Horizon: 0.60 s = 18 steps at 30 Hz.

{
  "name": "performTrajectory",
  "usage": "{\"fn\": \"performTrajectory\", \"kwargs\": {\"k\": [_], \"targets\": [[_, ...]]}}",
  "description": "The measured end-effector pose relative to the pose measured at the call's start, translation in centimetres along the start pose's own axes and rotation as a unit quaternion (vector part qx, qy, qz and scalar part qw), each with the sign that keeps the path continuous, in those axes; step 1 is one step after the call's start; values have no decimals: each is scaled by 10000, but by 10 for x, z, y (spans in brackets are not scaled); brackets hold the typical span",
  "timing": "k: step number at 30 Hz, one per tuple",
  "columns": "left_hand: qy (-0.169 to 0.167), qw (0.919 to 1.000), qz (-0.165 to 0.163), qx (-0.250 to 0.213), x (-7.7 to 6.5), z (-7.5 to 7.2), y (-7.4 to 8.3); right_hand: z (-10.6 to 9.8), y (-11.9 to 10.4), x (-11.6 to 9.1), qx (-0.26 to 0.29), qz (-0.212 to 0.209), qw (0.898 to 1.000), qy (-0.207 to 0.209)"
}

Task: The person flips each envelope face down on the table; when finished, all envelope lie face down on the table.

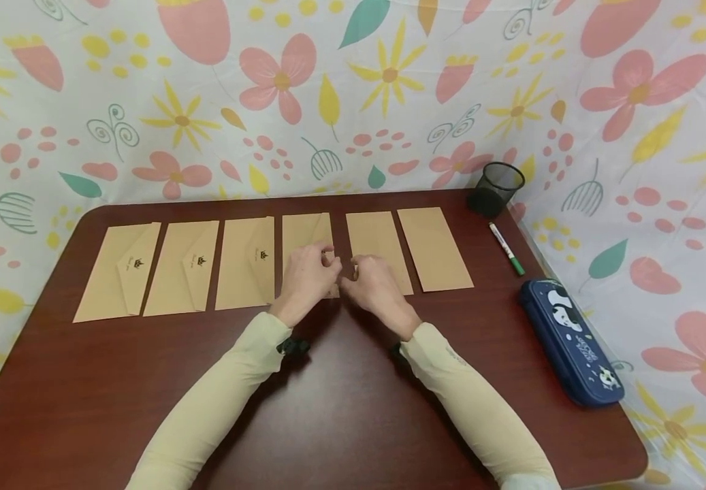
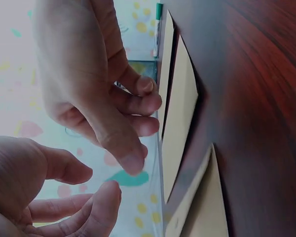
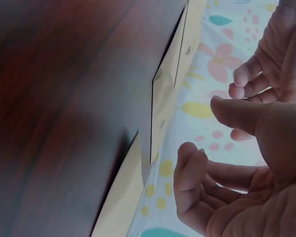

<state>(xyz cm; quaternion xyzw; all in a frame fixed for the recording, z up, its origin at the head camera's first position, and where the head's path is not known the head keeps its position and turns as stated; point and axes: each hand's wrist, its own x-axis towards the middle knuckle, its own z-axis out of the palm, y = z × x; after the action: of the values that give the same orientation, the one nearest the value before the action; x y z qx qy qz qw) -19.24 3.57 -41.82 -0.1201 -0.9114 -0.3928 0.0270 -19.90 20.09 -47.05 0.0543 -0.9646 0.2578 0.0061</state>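
Observation:
Several brown paper envelopes lie in a row on the dark table. My left hand (image 1: 310, 272) is over the fourth envelope from the left (image 1: 299, 231), hiding much of it. My right hand (image 1: 374, 278) is beside it, near the lower part of the fifth envelope (image 1: 376, 231). In the left wrist view, the left hand (image 2: 59, 190) has thumb and fingers loosely bent and apart, with nothing between them. The right hand (image 3: 241, 177) looks much the same in the right wrist view and is also unladen. Both hands appear raised off the tabletop.
To the left lie envelopes with crown-printed flaps showing, such as the third envelope (image 1: 236, 265). A plain envelope (image 1: 435, 248) ends the row. Rightward are a black mesh cup (image 1: 495, 190), a green-capped marker (image 1: 506, 248) and a blue panda pencil case (image 1: 573, 344). Floral cloth (image 1: 340, 102) borders the table.

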Motion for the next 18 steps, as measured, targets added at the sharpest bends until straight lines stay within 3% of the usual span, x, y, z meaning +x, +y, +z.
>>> {"fn": "performTrajectory", "kwargs": {"k": [7,12,18], "targets": [[197,9998,-78,27,-4,-11,-22,44,9,33,-206,209,9974,-652],[221,9996,-163,-62,-6,-18,-34,54,2,41,-519,171,9948,-862],[174,9994,-286,37,-6,-24,-44,57,-4,45,-497,486,9919,-1063]]}}
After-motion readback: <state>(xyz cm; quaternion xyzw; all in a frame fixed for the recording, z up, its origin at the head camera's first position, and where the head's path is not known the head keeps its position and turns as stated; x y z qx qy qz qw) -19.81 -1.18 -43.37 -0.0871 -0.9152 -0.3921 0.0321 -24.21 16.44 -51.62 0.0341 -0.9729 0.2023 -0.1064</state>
